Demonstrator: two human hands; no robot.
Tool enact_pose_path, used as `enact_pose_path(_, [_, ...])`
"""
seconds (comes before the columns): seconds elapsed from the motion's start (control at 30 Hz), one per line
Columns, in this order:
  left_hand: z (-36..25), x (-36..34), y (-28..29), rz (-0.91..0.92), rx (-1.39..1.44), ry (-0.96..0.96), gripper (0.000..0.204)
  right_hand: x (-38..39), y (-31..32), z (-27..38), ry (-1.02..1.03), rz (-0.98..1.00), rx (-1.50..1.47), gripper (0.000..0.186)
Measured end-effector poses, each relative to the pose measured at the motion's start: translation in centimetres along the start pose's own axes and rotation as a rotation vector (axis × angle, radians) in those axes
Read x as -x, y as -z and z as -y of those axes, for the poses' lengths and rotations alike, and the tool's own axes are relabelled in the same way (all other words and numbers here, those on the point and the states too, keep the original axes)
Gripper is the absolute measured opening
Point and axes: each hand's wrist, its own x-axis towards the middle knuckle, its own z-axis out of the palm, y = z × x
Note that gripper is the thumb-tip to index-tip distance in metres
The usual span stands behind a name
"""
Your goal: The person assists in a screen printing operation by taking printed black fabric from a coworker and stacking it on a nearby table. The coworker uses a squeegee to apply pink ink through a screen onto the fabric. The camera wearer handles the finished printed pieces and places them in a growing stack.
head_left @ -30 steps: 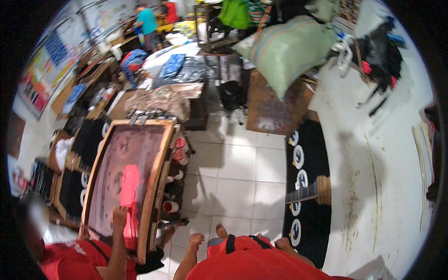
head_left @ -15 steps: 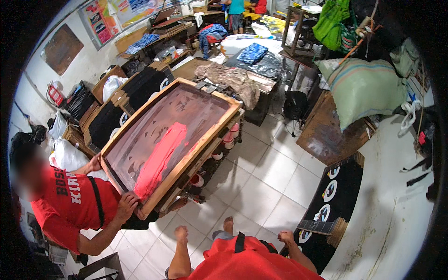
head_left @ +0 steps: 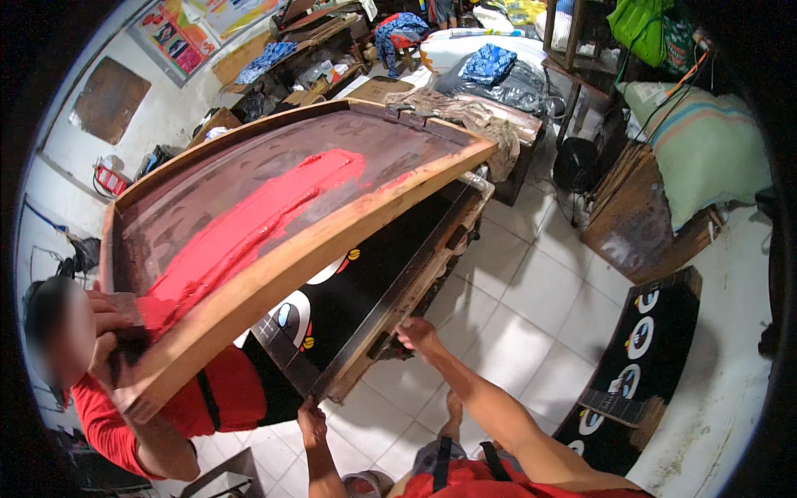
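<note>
My left hand (head_left: 312, 421) is closed on the near corner of a long dark board (head_left: 336, 365) carrying black fabric (head_left: 369, 290) printed with white oval faces. Along the same board's right edge, my right hand (head_left: 417, 338) has its fingers curled onto the rim. Above the fabric, a wooden-framed screen (head_left: 349, 232) with red ink (head_left: 241, 224) is tilted up, held at its near end by a red-shirted co-worker's hand (head_left: 112, 324). The fabric is partly hidden under the raised screen.
Another printed black panel (head_left: 664, 332) lies at the right by a white wall. A green sack (head_left: 697, 158) leans on boards at the back right, beside a black container (head_left: 574, 164). Cluttered benches (head_left: 315, 41) line the back left. White tiled floor (head_left: 510, 290) runs between.
The co-worker has raised the screen, exposing the black printed fabric beneath. Both my hands have moved forward onto the board. The view has swung round and closer to the screen.
</note>
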Motion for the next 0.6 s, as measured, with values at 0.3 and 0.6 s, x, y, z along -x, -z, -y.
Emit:
enact_pose_path(0.3, [-3.5, 6.6, -2.7, 0.179, -0.196, -0.12, 0.013, -7.1, -2.1, 3.2, 0.122, 0.223, -0.779, 0.025])
enact_pose_path(0.6, [-6.1, 14.6, -0.1, -0.084, -0.422, -0.564, 0.012, 15.0, 8.8, -0.5, 0.028, 0.063, -0.649, 0.028])
